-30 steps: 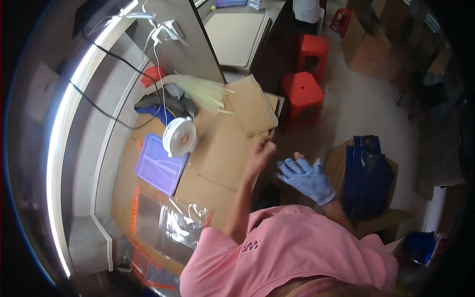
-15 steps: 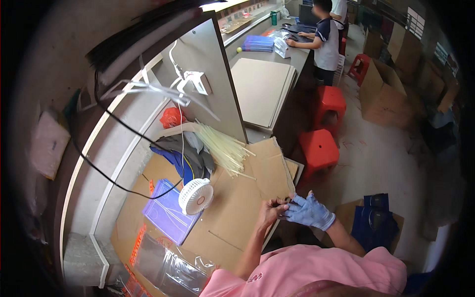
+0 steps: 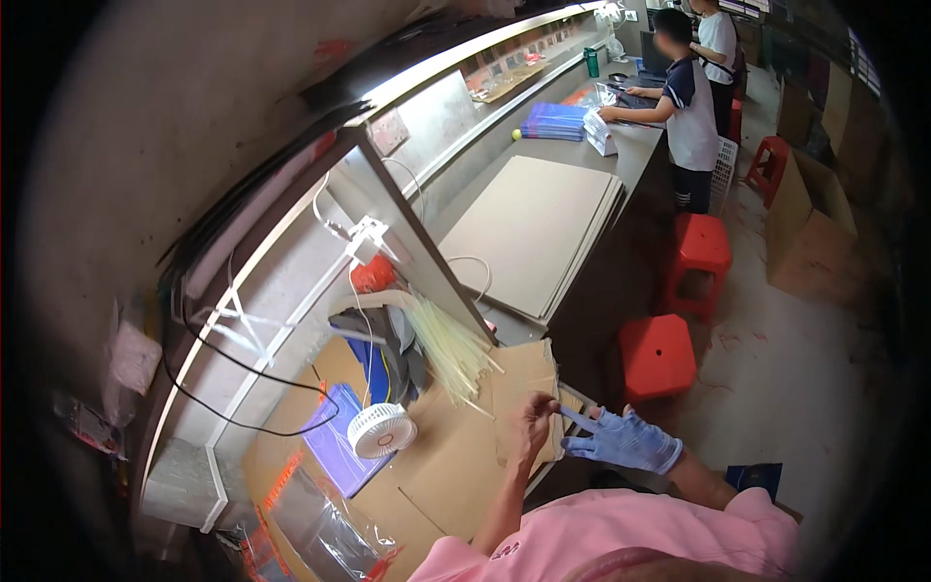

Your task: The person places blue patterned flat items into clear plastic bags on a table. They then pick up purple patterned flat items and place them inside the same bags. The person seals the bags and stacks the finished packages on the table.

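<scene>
Head view: my bare left hand [image 3: 531,427] is pinching the fingertip of the blue glove [image 3: 621,441] that covers my right hand [image 3: 628,446], whose fingers are spread out, both at the near edge of the cardboard-covered bench [image 3: 456,466]. Left of the hands on that bench sit a small white fan [image 3: 380,430], a flat blue-violet packet [image 3: 335,448] and clear plastic bags [image 3: 330,529]. Beyond the bench stand two red stools [image 3: 659,354], then a brown carton [image 3: 810,233], and far off a blue stack [image 3: 555,121].

co-worker's hands [image 3: 609,112] too small, blurred
</scene>
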The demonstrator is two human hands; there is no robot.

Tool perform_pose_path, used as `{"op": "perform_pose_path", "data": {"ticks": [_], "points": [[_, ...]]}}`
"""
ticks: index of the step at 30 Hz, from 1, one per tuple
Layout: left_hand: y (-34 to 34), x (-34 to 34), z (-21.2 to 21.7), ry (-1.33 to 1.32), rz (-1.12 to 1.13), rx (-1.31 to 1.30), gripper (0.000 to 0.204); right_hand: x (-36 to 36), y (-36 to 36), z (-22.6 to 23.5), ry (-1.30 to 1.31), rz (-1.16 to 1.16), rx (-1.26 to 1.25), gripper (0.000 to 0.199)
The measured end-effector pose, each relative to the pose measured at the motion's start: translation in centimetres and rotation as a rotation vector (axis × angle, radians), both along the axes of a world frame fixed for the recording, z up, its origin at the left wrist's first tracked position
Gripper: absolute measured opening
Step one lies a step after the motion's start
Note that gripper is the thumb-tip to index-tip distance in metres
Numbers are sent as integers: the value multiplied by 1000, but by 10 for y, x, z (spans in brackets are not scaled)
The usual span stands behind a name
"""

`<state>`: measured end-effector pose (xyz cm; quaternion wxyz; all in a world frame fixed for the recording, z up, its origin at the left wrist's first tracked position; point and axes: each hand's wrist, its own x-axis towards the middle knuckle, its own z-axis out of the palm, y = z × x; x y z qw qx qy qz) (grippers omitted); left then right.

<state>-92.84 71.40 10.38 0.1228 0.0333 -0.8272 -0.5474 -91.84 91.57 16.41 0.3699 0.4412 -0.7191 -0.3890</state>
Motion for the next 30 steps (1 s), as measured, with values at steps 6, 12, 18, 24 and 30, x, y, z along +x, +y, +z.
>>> {"op": "perform_pose_path", "data": {"ticks": [6, 12, 18, 24, 30], "points": [[52, -21, 27, -217, -323, 303, 14, -42, 15, -23, 2047, -196, 1094, 77], [33, -28, 18, -273, -27, 394, 10, -76, -2, -23, 2130, -166, 795, 84], [18, -34, 54, 129, -113, 11, 22, -86, -22, -21, 1245, -32, 402, 76], [-5, -44, 21, 139, 40, -144, 15, -90, -49, -19, 1935, -235, 772, 62], [-28, -57, 40, 197, -113, -61, 20, -89, -41, -13, 2157, -301, 967, 67]]}}
